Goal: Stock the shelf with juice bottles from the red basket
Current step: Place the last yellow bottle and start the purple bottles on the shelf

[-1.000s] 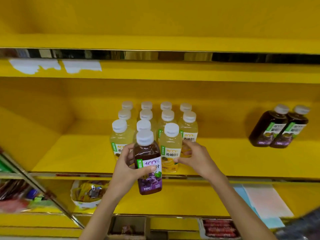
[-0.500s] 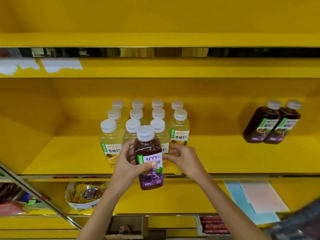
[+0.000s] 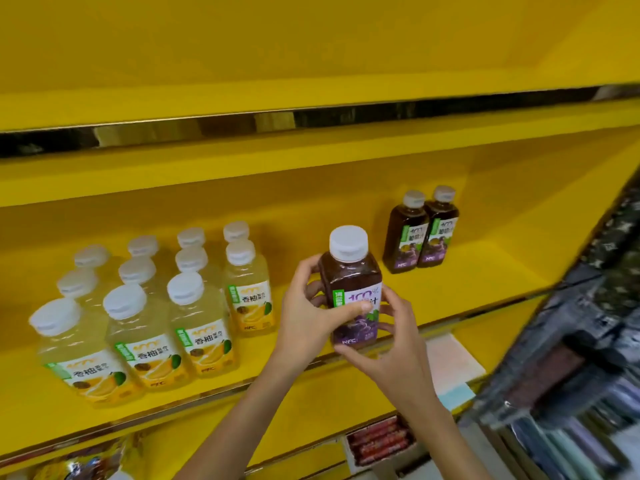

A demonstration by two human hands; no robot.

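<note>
- Since the earlier frame, the grape juice bottle (image 3: 349, 275) has travelled right, away from the front of the yellow juice bottles (image 3: 204, 327). Your right hand (image 3: 394, 344) has left the yellow bottle it was touching and joined the dark one.
- The bottle is now upright and in the air over the front edge of the shelf (image 3: 485, 268). It sits between the yellow group and the two dark bottles (image 3: 405, 233) at the back right, and is not yet set down.
- Your left hand (image 3: 301, 320) grips the bottle's body, thumb across the label and fingers round the back.
- Your right hand curls round the lower right side and the base, also holding it.
- The bottle looks full, so expect moderate weight. The plastic wall should be stiff enough for a firm squeeze, but the glossy label sleeve may be slippery.
- Hold it at the labelled middle with support under the base, as you do now. The white cap (image 3: 348, 242) is a poorer place to hold.
- The dark pair looks like its matching group.
- The red basket is out of view.
</note>
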